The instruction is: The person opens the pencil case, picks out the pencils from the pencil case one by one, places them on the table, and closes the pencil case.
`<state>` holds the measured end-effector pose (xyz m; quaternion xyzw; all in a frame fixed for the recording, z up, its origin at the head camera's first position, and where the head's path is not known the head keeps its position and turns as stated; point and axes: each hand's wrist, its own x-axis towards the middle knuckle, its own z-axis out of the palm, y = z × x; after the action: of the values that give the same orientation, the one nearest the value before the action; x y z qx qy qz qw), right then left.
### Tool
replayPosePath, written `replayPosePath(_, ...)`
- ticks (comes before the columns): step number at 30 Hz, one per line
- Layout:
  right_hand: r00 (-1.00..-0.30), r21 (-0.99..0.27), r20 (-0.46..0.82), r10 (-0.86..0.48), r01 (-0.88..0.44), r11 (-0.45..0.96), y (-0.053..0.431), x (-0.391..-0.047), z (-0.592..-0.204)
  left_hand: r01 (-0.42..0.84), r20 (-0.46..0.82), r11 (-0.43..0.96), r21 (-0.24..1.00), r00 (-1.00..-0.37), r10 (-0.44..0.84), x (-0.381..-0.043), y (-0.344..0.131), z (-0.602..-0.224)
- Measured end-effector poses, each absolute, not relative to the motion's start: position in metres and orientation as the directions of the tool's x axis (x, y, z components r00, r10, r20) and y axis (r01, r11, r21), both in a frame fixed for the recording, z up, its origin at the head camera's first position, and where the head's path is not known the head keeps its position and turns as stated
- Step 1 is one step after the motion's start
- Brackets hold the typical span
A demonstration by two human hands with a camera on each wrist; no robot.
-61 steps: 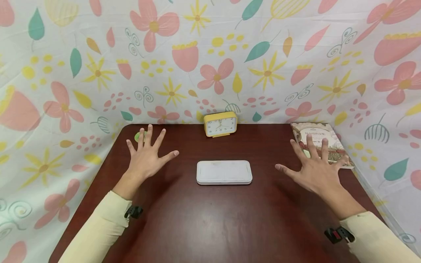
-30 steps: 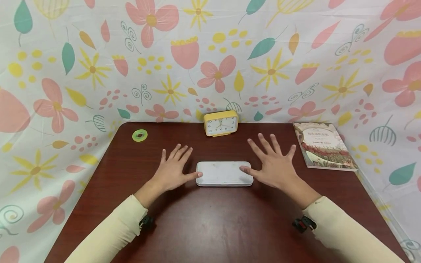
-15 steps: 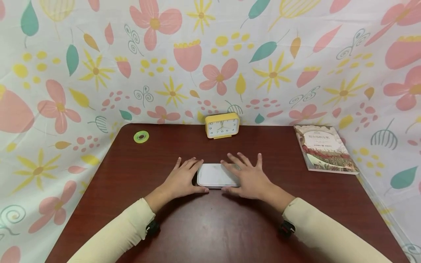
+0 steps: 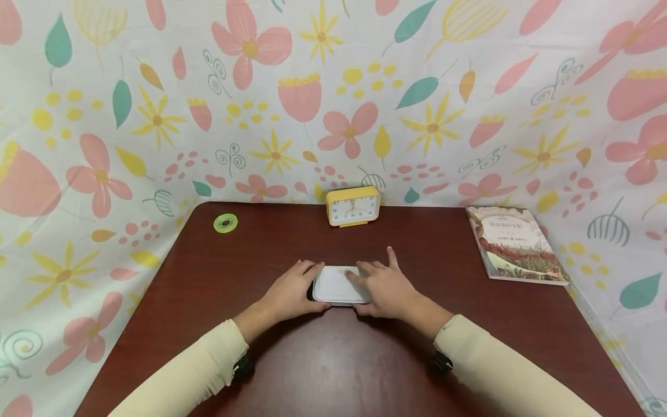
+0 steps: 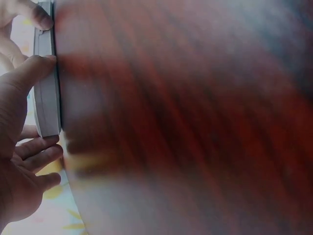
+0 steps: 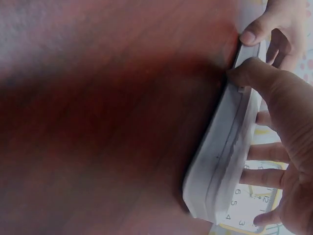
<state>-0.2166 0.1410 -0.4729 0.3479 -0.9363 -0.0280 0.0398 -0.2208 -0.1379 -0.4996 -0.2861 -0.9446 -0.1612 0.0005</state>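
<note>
While your left hand (image 4: pixel 290 293) grips the white case (image 4: pixel 337 286) round its left end, your right hand (image 4: pixel 394 293) pinches it farther right, thumb in front, one finger sticking up. Case sits mid-table (image 4: pixel 333 359). Looks like the grasping step; next move probably wants even thumb force along the front seam (image 6: pixel 230 142). Most room is on your side; clock (image 4: pixel 354 207) behind, book (image 4: pixel 516 244) well right, green ring (image 4: pixel 217 225) back left.
</note>
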Motion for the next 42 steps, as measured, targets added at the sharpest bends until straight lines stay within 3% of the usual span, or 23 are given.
replayPosePath(13,-0.72,0.107,0.059,-0.691,-0.684,0.722,0.139,-0.223,-0.472,0.565,0.139,0.768,0.301,-0.823,0.551,-0.219,-0.137,-0.502)
replayPosePath(21,-0.714,0.087,0.065,-0.697,-0.691,0.717,0.139,-0.228,-0.469,0.624,0.234,0.715,0.315,-0.781,0.579,-0.226,-0.142,-0.514)
replayPosePath(31,-0.724,0.05,0.025,-0.69,-0.688,0.724,0.138,-0.228,-0.463,0.54,0.125,0.765,0.35,-0.837,0.533,-0.221,-0.137,-0.505)
replayPosePath(42,-0.72,0.056,0.006,-0.694,-0.693,0.719,0.138,-0.227,-0.459,0.537,0.152,0.783,0.314,-0.843,0.517,-0.221,-0.137,-0.505)
